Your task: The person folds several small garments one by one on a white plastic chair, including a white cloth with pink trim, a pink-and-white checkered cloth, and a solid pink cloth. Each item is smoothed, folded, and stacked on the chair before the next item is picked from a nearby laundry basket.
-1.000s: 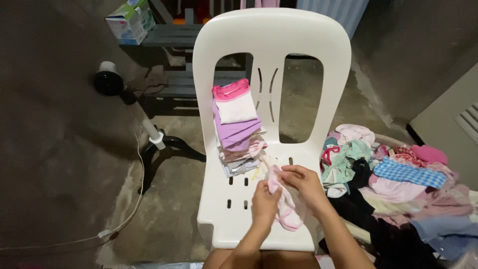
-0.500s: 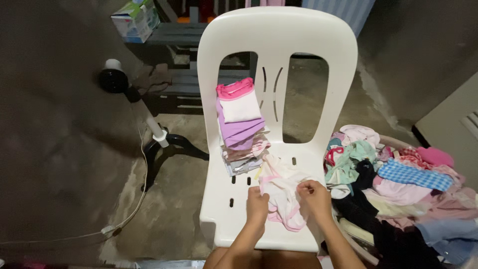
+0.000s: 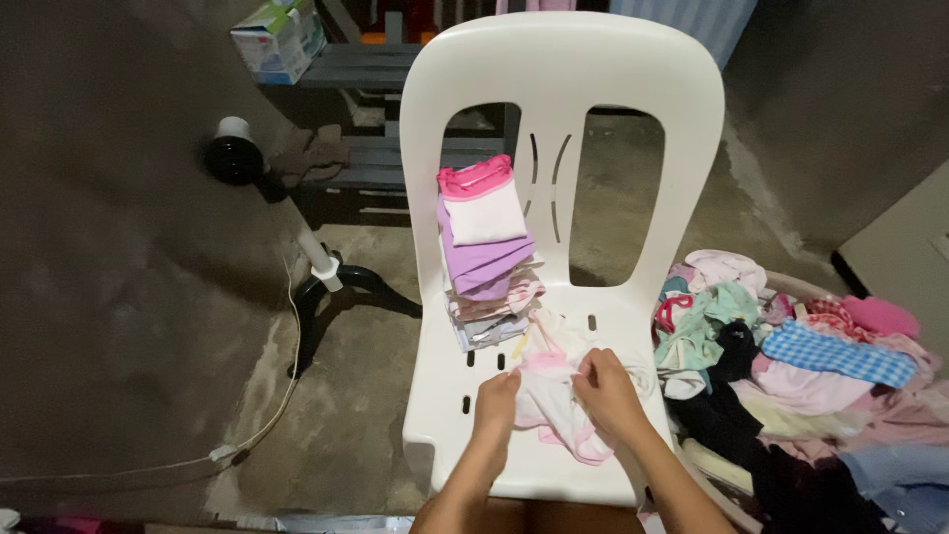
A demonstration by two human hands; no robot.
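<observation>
Left hand fingers: the left hand [image 3: 497, 399] has its fingers [image 3: 502, 381] curled and pinching the near left edge of a small pink-and-white garment [image 3: 556, 400]; the hand rests on the cloth, knuckles up

Right hand fingers: the right hand [image 3: 608, 394] has its fingers [image 3: 585, 374] bent and pressed together on a fold of the same garment, at its upper right; thumb and forefinger pinch the fabric between them

Garment: small, white with pink trim, crumpled; it lies on the seat between the two hands and spreads down toward the front edge; a pale strap or ribbon trails up from it toward the stack

Seat: the garment sits on a white plastic chair [image 3: 554, 79], on the middle of the seat; the chair back has two large openings and thin curved slots; small slots show in the seat beside the left hand

Stack: a pile of folded clothes [image 3: 484, 252] stands on the back left part of the seat, just beyond the hands; white and pink pieces on top, purple below, patterned ones at the bottom; it leans a little

Heap: a heap of unfolded clothes [image 3: 801, 366] lies to the right of the chair, close beside the right forearm; pink, green, blue checked, black pieces mixed; a rim of a basket shows around part of it

Floor: bare concrete floor [image 3: 129, 247]; a stand fan [image 3: 237, 158] with its black base lies to the left of the chair, a white cord running from it; a cardboard box [image 3: 279, 40] sits on a dark shelf behind
</observation>
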